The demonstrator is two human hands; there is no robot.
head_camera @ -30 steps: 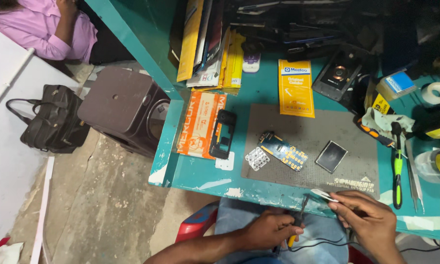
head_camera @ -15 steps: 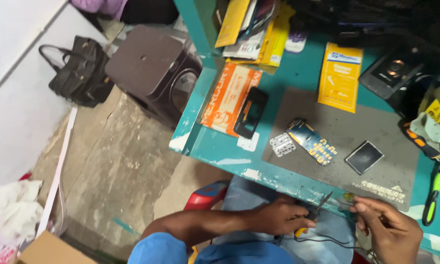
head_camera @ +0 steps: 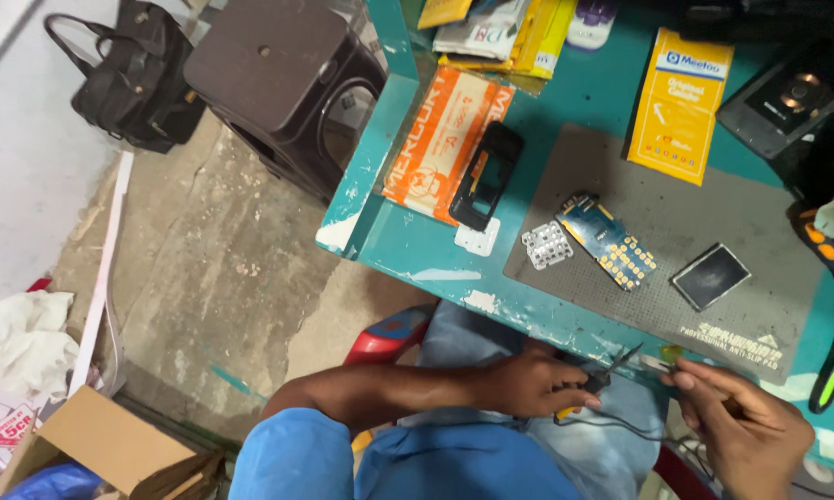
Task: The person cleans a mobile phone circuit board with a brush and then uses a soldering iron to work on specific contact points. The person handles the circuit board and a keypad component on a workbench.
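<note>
Your left hand (head_camera: 537, 384) pinches a small black tool (head_camera: 611, 370) at the bench (head_camera: 389, 241) front edge; right hand (head_camera: 746, 431) fingers grip a tiny part (head_camera: 669, 355) beside it.
</note>
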